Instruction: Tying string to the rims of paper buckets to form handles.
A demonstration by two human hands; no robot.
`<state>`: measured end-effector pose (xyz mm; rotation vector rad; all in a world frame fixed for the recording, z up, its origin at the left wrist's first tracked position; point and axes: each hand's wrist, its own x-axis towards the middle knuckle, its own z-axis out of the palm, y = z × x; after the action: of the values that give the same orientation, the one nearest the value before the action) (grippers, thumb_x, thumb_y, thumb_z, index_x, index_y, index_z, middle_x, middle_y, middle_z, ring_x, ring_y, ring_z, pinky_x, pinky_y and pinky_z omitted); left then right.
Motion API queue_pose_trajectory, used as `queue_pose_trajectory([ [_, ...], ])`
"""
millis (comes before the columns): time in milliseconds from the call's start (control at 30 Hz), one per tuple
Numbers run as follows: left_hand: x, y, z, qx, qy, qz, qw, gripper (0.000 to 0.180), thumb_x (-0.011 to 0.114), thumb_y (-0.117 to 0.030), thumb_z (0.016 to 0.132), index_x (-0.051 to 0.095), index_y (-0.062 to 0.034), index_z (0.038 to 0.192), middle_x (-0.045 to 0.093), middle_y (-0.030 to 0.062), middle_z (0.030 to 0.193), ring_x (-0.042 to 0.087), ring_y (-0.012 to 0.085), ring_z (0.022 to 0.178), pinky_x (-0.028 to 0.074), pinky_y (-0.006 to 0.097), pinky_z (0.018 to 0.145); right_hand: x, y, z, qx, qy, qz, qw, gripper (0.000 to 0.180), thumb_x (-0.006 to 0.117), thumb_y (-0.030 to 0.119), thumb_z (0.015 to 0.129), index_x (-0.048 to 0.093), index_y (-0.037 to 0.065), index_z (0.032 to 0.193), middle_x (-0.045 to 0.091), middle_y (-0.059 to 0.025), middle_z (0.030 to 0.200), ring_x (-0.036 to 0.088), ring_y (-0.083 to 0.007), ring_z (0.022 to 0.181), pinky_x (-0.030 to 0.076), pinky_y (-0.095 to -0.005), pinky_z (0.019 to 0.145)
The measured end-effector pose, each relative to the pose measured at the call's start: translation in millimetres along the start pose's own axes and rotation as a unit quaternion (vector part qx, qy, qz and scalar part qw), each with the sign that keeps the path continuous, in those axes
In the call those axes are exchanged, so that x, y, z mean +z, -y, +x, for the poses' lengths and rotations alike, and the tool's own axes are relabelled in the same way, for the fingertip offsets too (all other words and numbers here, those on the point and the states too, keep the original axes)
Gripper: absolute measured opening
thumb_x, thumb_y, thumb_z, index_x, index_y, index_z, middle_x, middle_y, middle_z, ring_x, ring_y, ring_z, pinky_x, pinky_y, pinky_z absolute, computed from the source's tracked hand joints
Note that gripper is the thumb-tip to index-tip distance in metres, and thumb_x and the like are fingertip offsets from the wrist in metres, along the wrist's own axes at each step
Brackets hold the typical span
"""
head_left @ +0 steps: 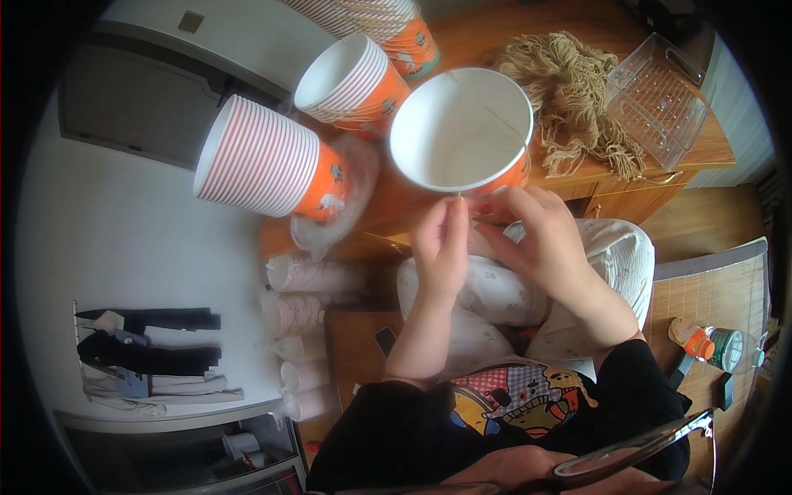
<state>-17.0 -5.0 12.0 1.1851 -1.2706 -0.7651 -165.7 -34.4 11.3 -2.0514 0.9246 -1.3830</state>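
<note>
A large paper bucket (441, 136), white inside and orange outside, stands at the table's near edge with its mouth tilted toward me. A thin tan string (503, 121) hangs across its inner wall at the right. Just below the rim, my left hand (440, 239) is closed in a pinch, a fine string end showing at thumb and fingertip. My right hand (544, 239) curls in from the right with fingers closed near the left fingertips; what they grip is hidden. A tangled bundle of tan strings (569, 87) lies on the table beyond the bucket, to the right.
Stacked orange-and-white paper buckets (264, 161) lean at the left, next to another stack (342, 82) and more behind. A clear plastic tray (660, 99) sits at the right table edge. Wrapped rolls of cups (301, 313) are below left; jars (726, 348) stand at the right.
</note>
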Motion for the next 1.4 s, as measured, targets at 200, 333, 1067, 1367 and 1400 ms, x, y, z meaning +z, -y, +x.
queue_pose_trajectory([
  [200, -1, 3, 2, -0.024, -0.013, 0.008, 1.0, 0.031, 0.05, -0.021, 0.103, 0.068, 0.0015, 0.093, 0.052, -0.0044, 0.066, 0.04, 0.0021, 0.059, 0.032, 0.019, 0.055, 3, -3, 0, 0.013, -0.008, 0.019, 1.0, 0.021, 0.075, 0.008, 0.074, 0.055, 0.006, 0.08, 0.062, -0.0059, 0.07, 0.062, -0.0273, 0.068, 0.048, -0.0391, 0.063],
  [333, -10, 3, 1, -0.012, -0.02, 0.058, 0.998, 0.022, 0.056, -0.016, 0.099, 0.067, 0.0025, 0.095, 0.065, 0.0005, 0.078, 0.057, 0.0049, 0.072, 0.044, 0.02, 0.063, 4, 1, 2, 0.021, -0.015, 0.046, 0.999, 0.021, 0.075, 0.007, 0.074, 0.054, 0.005, 0.079, 0.062, -0.0064, 0.069, 0.062, -0.0271, 0.066, 0.049, -0.0389, 0.061],
  [1067, -45, -102, 147, 0.239, 0.517, 0.451, 0.687, 0.015, 0.071, -0.009, 0.079, 0.077, -0.0124, 0.093, 0.065, 0.0016, 0.101, 0.059, 0.0209, 0.102, 0.048, 0.033, 0.09, 2, -4, 3, 0.02, -0.01, 0.071, 0.997, 0.018, 0.073, 0.001, 0.077, 0.058, 0.001, 0.086, 0.059, -0.0087, 0.077, 0.062, -0.0191, 0.069, 0.052, -0.0296, 0.062],
  [1367, -38, -104, 153, 0.094, 0.582, 0.419, 0.691, 0.011, 0.07, -0.013, 0.082, 0.075, -0.0082, 0.091, 0.066, 0.0051, 0.108, 0.063, 0.0233, 0.1, 0.049, 0.033, 0.09, 3, -8, 5, 0.015, -0.007, 0.075, 0.997, 0.019, 0.073, 0.002, 0.077, 0.056, 0.002, 0.087, 0.058, -0.009, 0.076, 0.062, -0.0223, 0.07, 0.053, -0.0309, 0.06],
  [1400, -37, -104, 153, 0.097, 0.585, 0.419, 0.688, 0.011, 0.069, -0.012, 0.083, 0.074, -0.0076, 0.091, 0.066, 0.0056, 0.108, 0.064, 0.0235, 0.099, 0.049, 0.033, 0.089, 4, -9, 5, 0.012, -0.009, 0.071, 0.997, 0.019, 0.072, 0.001, 0.077, 0.056, 0.002, 0.087, 0.058, -0.0088, 0.076, 0.062, -0.0222, 0.07, 0.053, -0.031, 0.06],
])
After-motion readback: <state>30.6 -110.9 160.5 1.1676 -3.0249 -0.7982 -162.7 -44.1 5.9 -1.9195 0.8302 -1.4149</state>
